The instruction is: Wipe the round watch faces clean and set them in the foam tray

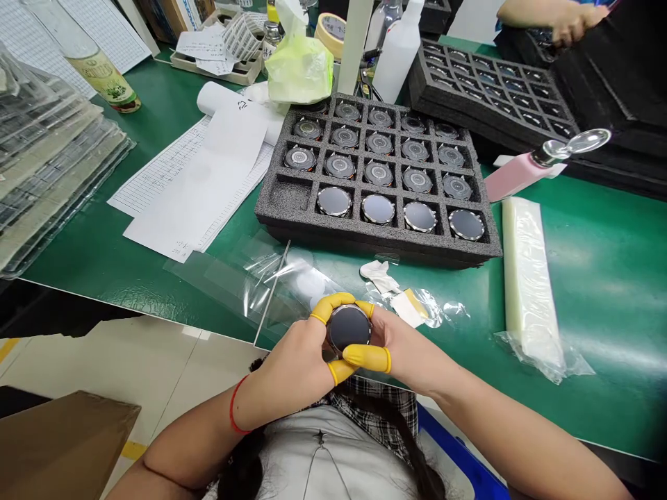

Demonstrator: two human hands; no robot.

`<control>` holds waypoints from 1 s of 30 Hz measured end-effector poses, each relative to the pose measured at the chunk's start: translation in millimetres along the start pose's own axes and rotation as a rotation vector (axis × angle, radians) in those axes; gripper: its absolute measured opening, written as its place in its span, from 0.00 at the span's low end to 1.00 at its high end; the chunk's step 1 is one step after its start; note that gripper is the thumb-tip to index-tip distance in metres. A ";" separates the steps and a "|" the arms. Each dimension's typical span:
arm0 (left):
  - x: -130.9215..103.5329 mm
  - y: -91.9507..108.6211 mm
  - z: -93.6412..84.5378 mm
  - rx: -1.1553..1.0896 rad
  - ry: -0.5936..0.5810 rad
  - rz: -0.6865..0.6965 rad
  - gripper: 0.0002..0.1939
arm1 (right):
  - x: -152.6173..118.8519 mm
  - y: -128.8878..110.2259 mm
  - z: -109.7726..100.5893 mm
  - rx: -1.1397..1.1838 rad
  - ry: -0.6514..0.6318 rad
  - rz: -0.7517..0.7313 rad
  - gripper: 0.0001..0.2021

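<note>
A round watch face [349, 329] with a dark screen and metal rim faces up between my hands, at the table's near edge. Around its left side my left hand [305, 354] is closed, yellow finger cots on its fingertips. From the right, my right hand [393, 344] grips the same watch, also with yellow cots. Beyond them lies a black foam tray [365, 232] with watches in its compartments. Those in the front row show their screens; the rows behind lie with their backs up. The tray's front left compartment [292, 194] holds no watch.
White paper scraps [383, 278] and clear film [271, 278] lie before the tray. A wrapped white block [531, 285] and a pink bottle [513, 177] are at right. Papers [198, 180] and stacked plastic trays [52, 160] lie left. Another person's hand [573, 26] is at the back right.
</note>
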State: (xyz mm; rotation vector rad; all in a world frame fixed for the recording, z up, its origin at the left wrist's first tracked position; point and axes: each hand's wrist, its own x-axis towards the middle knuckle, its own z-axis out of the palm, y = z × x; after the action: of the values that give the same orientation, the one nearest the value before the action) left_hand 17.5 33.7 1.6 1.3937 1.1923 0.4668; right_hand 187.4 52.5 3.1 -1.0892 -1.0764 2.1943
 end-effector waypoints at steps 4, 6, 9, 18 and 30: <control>-0.9 -4.2 0.0 -0.067 0.019 -0.038 0.33 | -1.1 -0.5 -0.3 0.007 -0.011 -0.012 0.12; -1.2 -4.7 1.2 -0.035 0.026 -0.043 0.33 | -0.3 1.9 0.7 0.030 0.014 -0.014 0.12; -1.2 -2.8 3.3 0.034 0.045 -0.030 0.33 | 1.4 5.7 2.5 0.051 0.052 -0.011 0.12; 1.0 2.1 3.8 0.052 0.039 -0.035 0.30 | 2.5 6.8 1.8 0.029 0.093 -0.024 0.12; 0.1 -0.4 -4.8 -0.040 0.031 -0.061 0.32 | 0.8 -4.5 1.2 -0.012 -0.070 -0.027 0.13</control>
State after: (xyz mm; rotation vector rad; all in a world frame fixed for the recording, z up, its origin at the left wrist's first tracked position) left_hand 13.4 36.1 2.4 1.3167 1.2412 0.4684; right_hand 186.2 55.2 6.8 -1.0043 -1.1293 2.2224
